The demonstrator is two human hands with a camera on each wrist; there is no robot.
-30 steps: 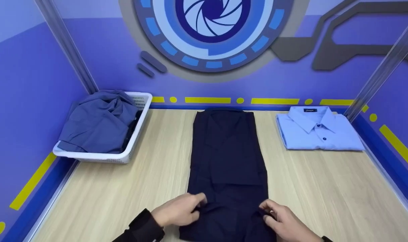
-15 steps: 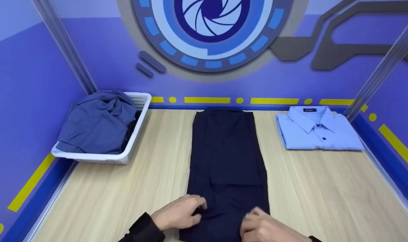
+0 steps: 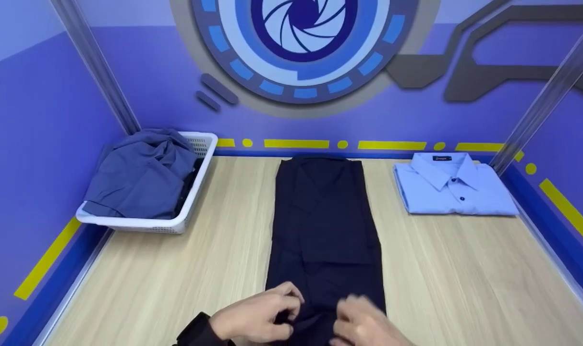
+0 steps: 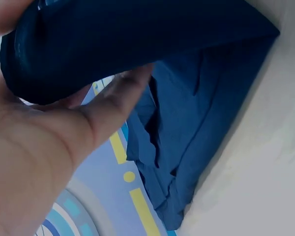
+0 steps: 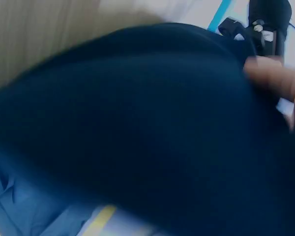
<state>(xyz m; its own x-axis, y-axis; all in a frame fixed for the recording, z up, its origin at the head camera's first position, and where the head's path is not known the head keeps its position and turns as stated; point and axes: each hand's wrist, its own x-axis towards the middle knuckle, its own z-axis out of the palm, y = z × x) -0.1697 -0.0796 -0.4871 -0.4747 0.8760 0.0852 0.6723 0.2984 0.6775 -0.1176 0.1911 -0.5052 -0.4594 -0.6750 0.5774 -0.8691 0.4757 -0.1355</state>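
A dark navy shirt (image 3: 334,221), folded into a long strip, lies down the middle of the table. Its lower part is lifted between my two hands. My left hand (image 3: 260,312) grips the left side of this near end; in the left wrist view a raised fold of the dark fabric (image 4: 137,39) runs between thumb and fingers. My right hand (image 3: 366,324), blurred, pinches the cloth further right; in the right wrist view the thumb (image 5: 270,73) presses on the raised fabric (image 5: 152,123). The shirt's near edge is out of the head view.
A white basket (image 3: 178,223) at the back left holds a crumpled grey-blue garment (image 3: 142,178). At the back right lies a folded light blue shirt (image 3: 457,187). Walls (image 3: 320,127) enclose the wooden table (image 3: 464,274) at the back and sides.
My right hand has moved left from the shirt's right edge over its lower part, closer to my left hand. The left hand has come slightly nearer to me. The near end is now raised.
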